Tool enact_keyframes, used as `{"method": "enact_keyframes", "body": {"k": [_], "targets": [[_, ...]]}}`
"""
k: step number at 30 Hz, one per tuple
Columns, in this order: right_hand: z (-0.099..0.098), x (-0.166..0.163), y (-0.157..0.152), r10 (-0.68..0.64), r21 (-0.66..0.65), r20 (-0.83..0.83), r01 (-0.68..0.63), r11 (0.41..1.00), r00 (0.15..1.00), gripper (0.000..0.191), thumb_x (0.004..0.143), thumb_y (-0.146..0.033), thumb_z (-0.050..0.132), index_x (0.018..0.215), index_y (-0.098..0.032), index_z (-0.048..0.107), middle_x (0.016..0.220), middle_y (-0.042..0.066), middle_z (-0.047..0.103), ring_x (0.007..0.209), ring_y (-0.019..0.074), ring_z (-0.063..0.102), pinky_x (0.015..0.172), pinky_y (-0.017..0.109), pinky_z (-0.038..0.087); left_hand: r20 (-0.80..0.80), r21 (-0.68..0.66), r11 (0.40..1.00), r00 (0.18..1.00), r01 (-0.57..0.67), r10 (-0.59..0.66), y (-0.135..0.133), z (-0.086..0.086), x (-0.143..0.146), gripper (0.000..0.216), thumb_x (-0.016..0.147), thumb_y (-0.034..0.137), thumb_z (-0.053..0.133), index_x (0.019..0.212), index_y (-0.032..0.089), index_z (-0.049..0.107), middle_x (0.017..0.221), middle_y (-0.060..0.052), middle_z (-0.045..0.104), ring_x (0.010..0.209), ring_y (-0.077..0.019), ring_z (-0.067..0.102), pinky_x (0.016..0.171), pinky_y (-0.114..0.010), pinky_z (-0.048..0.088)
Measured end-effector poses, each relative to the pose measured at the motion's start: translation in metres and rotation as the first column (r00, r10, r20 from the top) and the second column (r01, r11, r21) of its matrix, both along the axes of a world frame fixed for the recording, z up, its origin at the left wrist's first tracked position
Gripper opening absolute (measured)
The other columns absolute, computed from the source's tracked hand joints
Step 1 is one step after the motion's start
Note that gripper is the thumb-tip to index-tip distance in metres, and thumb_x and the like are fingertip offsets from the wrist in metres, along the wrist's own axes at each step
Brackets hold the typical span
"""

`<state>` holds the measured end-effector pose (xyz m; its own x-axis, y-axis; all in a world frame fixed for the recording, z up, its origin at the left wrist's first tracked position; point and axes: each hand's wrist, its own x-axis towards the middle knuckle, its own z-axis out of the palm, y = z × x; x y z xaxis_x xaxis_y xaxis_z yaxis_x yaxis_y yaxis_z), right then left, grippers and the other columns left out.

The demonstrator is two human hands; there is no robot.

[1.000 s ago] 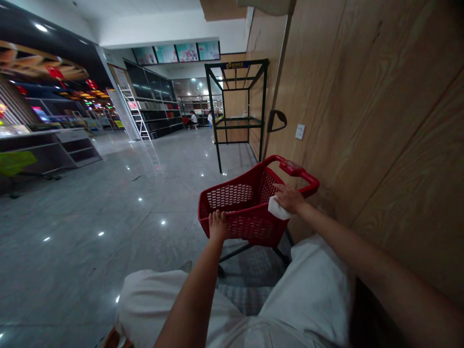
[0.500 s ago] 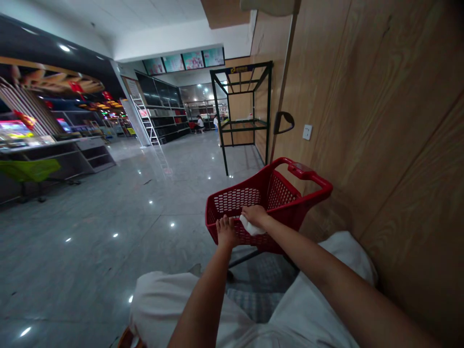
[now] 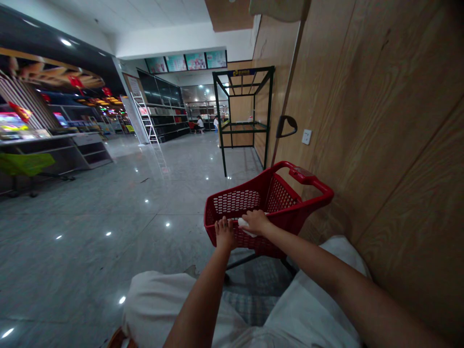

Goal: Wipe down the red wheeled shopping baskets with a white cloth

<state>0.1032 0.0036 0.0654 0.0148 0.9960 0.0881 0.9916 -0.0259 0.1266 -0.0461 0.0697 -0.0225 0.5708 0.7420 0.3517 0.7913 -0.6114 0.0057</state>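
Observation:
A red plastic shopping cart (image 3: 235,199) stands in front of me, close to the wooden wall, its handle (image 3: 308,178) toward the wall. My left hand (image 3: 224,233) grips the near rim of the basket, fingers curled over it. My right hand (image 3: 256,221) presses a white cloth (image 3: 245,224) against the same rim, just right of the left hand. The cloth is mostly hidden under the fingers. My knees in white trousers (image 3: 159,299) show below.
A wooden panel wall (image 3: 380,121) with a white socket (image 3: 306,137) runs along the right. A dark metal shelf frame (image 3: 246,116) stands beyond the cart. Shiny grey floor (image 3: 90,227) spreads left. A ladder (image 3: 147,121), counters and distant people (image 3: 198,123) are far back.
My right hand with the cloth has slid from the handle end of the basket along the rim to beside my left hand. The left hand has stayed on the rim.

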Motion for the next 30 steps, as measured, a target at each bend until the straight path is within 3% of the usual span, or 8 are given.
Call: {"method": "enact_keyframes", "body": {"k": [3,6,11,14,23,26,30], "targets": [[0.009,0.023,-0.012,0.041,-0.076,0.025,-0.039,0.996,0.999,0.044,0.087,-0.057,0.046,0.114,-0.025,0.061,0.109,0.011,0.066,0.099,0.0267,0.062,0.081,0.039,0.046,-0.009,-0.024,0.999,0.999,0.032,-0.032,-0.002,0.005,-0.002,0.073,0.063,0.032,0.062,0.13,0.012,0.042,0.141,-0.021,0.038,0.126,-0.0354,0.035,0.109,-0.051,0.018],[0.026,0.061,-0.028,-0.032,-0.169,0.006,0.033,0.985,0.999,0.039,0.087,-0.054,0.047,0.107,-0.025,0.064,0.105,0.01,0.068,0.098,0.0261,0.063,0.079,0.036,0.046,-0.014,-0.062,0.997,0.999,0.043,-0.044,-0.001,0.008,-0.003,0.074,0.063,0.031,0.062,0.131,0.014,0.041,0.142,-0.02,0.037,0.127,-0.0351,0.034,0.108,-0.051,0.019],[0.043,0.101,-0.057,-0.142,-0.132,0.044,0.147,0.98,0.989,0.046,0.086,-0.059,0.046,0.104,-0.021,0.066,0.101,0.013,0.068,0.093,0.0267,0.065,0.073,0.033,0.046,-0.006,-0.051,0.998,0.999,0.036,-0.037,-0.001,0.01,0.0,0.067,0.064,0.027,0.06,0.128,0.014,0.044,0.136,-0.018,0.042,0.12,-0.0333,0.039,0.106,-0.049,0.021],[0.034,0.086,-0.055,-0.143,-0.111,0.086,0.152,0.982,0.986,0.041,0.09,-0.052,0.044,0.103,-0.02,0.066,0.1,0.013,0.067,0.093,0.0262,0.064,0.074,0.033,0.046,-0.014,-0.042,0.998,0.999,0.039,-0.04,-0.004,0.012,0.001,0.066,0.064,0.026,0.06,0.126,0.012,0.045,0.129,-0.018,0.046,0.115,-0.0323,0.04,0.105,-0.048,0.023],[-0.004,-0.025,-0.005,-0.027,0.031,-0.016,0.028,0.999,1.0,0.032,0.092,-0.043,0.046,0.119,-0.028,0.056,0.113,0.01,0.061,0.101,0.0257,0.057,0.078,0.038,0.046,-0.043,0.041,0.999,0.999,0.023,-0.021,-0.007,0.016,-0.001,0.047,0.077,0.02,0.051,0.123,0.013,0.05,0.125,-0.017,0.049,0.111,-0.031,0.045,0.1,-0.047,0.031],[-0.007,-0.028,-0.001,-0.032,0.041,-0.033,0.034,0.999,0.999,0.031,0.092,-0.044,0.046,0.113,-0.025,0.059,0.11,0.01,0.062,0.1,0.0246,0.057,0.078,0.036,0.045,-0.038,0.065,0.998,0.999,0.017,-0.015,-0.005,0.015,-0.001,0.04,0.082,0.017,0.046,0.121,0.013,0.052,0.124,-0.017,0.05,0.109,-0.0291,0.046,0.099,-0.046,0.033],[-0.001,0.003,-0.014,-0.058,0.015,0.004,0.058,0.998,0.998,0.032,0.092,-0.045,0.046,0.11,-0.023,0.06,0.108,0.011,0.063,0.099,0.0242,0.058,0.076,0.033,0.044,-0.04,0.071,0.997,0.999,0.034,-0.031,0.0,0.014,-0.003,0.039,0.082,0.012,0.043,0.119,0.018,0.054,0.121,-0.014,0.053,0.104,-0.0268,0.048,0.097,-0.045,0.036]]}}
